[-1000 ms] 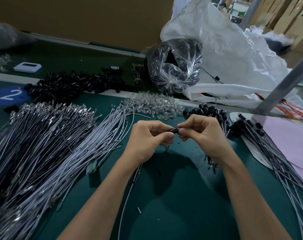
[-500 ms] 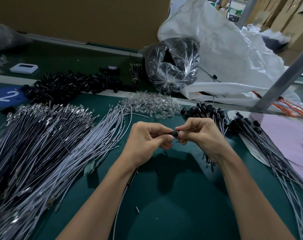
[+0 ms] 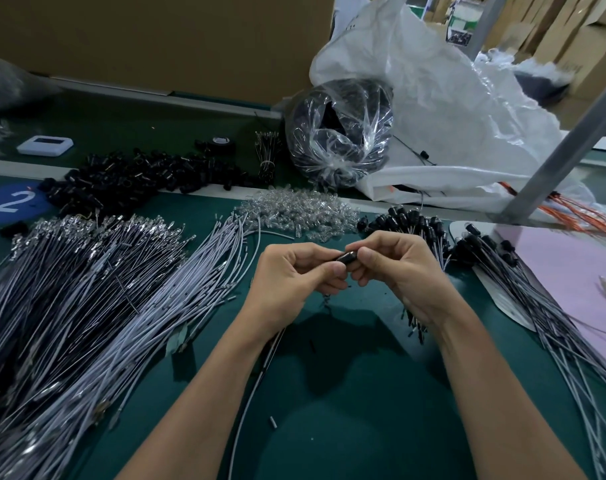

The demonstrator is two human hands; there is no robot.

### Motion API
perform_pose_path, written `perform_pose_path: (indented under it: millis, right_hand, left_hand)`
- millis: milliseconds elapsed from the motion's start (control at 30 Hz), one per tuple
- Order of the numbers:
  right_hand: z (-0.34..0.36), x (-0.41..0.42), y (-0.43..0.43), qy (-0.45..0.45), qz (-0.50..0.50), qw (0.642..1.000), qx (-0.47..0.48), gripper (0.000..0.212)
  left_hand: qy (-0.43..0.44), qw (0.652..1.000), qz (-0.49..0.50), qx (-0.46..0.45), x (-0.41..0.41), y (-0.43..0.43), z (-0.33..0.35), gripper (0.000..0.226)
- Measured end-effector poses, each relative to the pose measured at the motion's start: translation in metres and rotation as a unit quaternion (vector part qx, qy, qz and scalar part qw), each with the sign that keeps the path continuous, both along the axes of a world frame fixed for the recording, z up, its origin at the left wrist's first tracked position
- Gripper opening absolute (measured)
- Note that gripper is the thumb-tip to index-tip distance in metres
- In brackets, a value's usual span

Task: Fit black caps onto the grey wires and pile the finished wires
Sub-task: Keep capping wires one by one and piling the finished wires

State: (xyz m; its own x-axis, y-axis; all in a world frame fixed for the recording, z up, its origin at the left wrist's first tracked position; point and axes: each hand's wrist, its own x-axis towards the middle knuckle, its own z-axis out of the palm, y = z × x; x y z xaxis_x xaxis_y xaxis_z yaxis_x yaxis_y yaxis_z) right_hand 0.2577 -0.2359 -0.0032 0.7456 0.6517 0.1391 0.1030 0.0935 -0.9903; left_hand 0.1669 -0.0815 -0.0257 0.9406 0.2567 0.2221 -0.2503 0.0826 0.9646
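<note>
Both hands meet over the middle of the bench [image 3: 364, 431], and the grip is tight on each side. The left hand [image 3: 291, 275] has thumb and forefinger pressed onto one end of a black cap [image 3: 346, 257]. The right hand [image 3: 402, 271] pinches the other end the same way, with the rest of its fingers curled under. A grey wire [image 3: 256, 386] trails out from under the left wrist toward the near edge; how it sits inside the fist can't be made out.

Versus half a second ago, pretty much nothing has moved. The hands are in the same spot and still on the cap, though a bit more of it seems to show between the fingertips.

The cap is small, glossy and roughly cylindrical. The bench top is a matte dark-green mat. A big fan of bare grey wires [image 3: 121, 306] with shiny metal terminals covers the left side. The finished wires [image 3: 523, 299] lie along the right edge, their black-capped ends pointing to the far side. At the far edge sit a heap of loose black caps [image 3: 132, 178], a heap of clear plastic bits [image 3: 294, 209] and a crinkly clear bag [image 3: 339, 133] of dark parts.
</note>
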Motion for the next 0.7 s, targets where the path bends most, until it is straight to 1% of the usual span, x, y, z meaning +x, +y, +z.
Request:
perform_pose_path:
  millis: [133,300,533,600,633,700]
  right_hand:
    - [0.001,0.000,-0.002,0.004,-0.003,1.000,-0.013,0.011]
    - [0.000,-0.004,0.003,0.018,0.000,1.000,0.014,0.009]
    - [0.001,-0.007,0.003,-0.020,-0.002,1.000,-0.004,0.011]
    - [0.000,-0.008,0.005,-0.013,-0.013,0.999,0.029,0.006]
    - [0.001,-0.009,0.005,-0.017,-0.019,0.999,0.039,0.006]
    - [0.007,-0.011,0.005,-0.043,-0.022,0.998,0.029,0.013]
  left_hand:
    - [-0.005,1.000,-0.012,0.007,0.001,0.000,0.001,0.018]
    - [-0.025,1.000,0.008,-0.011,0.003,-0.004,-0.002,0.021]
    - [-0.044,0.999,0.012,-0.010,0.003,-0.008,-0.005,0.024]
    - [-0.056,0.998,0.011,-0.026,0.004,-0.008,-0.001,0.021]
    - [-0.061,0.997,0.009,-0.042,0.004,-0.009,0.001,0.018]
    - [-0.063,0.995,-0.005,-0.076,0.003,-0.010,0.004,0.016]
